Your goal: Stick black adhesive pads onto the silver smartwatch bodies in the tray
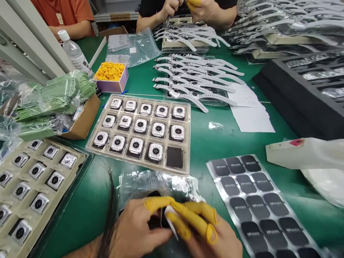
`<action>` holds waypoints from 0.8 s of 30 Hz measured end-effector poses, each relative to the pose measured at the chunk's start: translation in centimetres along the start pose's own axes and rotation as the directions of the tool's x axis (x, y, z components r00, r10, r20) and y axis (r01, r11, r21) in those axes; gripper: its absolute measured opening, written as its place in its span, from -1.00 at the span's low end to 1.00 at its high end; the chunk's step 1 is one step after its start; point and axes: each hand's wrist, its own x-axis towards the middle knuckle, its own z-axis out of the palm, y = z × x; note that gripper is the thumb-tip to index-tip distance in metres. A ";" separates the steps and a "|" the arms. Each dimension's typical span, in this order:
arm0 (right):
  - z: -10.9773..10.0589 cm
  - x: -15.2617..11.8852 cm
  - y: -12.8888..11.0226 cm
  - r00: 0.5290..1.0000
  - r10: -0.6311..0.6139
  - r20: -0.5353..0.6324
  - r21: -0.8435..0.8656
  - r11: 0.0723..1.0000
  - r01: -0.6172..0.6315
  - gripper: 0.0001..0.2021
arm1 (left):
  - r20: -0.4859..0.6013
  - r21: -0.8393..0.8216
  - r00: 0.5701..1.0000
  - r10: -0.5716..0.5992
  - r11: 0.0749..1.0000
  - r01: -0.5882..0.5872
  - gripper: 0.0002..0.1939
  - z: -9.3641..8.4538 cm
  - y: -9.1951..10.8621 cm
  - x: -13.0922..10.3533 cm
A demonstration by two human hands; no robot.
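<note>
My left hand (137, 225), a yellow finger cot on its index finger, is closed on a watch body (163, 218) with a dark face, mostly covered by fingers. Over its edge, my right hand (217, 233) pinches a small white piece (172, 223), which may be cloth or film. Several fingers of that hand wear yellow cots. Clear plastic bags (161, 179) lie just beyond both hands. Farther off, a beige tray (186, 154) holds rows of watch bodies (155, 151), backs up; its near right pocket shows only a black bottom.
To the right lies a sheet of black stickers (249, 204). Another watch tray (67, 179) sits left. Behind are a box of yellow finger cots (114, 85), green straps (51, 100), white-strapped watches (193, 77), papers (249, 111) and black foam (292, 96). Two people sit across the table.
</note>
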 end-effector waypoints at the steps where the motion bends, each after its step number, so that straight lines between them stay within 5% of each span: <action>1: 0.0 0.3 -0.1 1.000 -0.017 -0.008 0.006 1.000 0.018 -0.67 | 0.016 -0.045 1.000 -0.006 0.999 0.006 -0.51 -0.1 0.0 0.1; 7: 0.9 0.9 -0.1 0.981 -0.189 -0.037 0.040 0.981 0.191 -0.84 | 0.106 -0.260 0.991 -0.084 0.959 0.110 -0.47 -0.4 -0.6 0.4; 12: 1.6 0.7 -0.4 0.987 -0.133 -0.095 -0.053 0.990 0.128 -0.92 | 0.087 -0.486 0.995 -0.039 0.871 0.076 -0.39 0.1 -1.0 0.6; 22: 2.9 0.1 -0.6 0.983 -0.173 -0.069 -0.095 0.982 0.166 -0.84 | 0.056 -0.507 0.998 0.012 0.862 0.018 -0.37 0.2 -0.6 0.6; 24: 2.8 0.4 0.0 0.990 -0.111 -0.090 -0.197 0.976 0.091 -0.80 | 0.050 -0.532 0.999 -0.004 0.846 0.030 -0.39 0.1 -0.6 0.7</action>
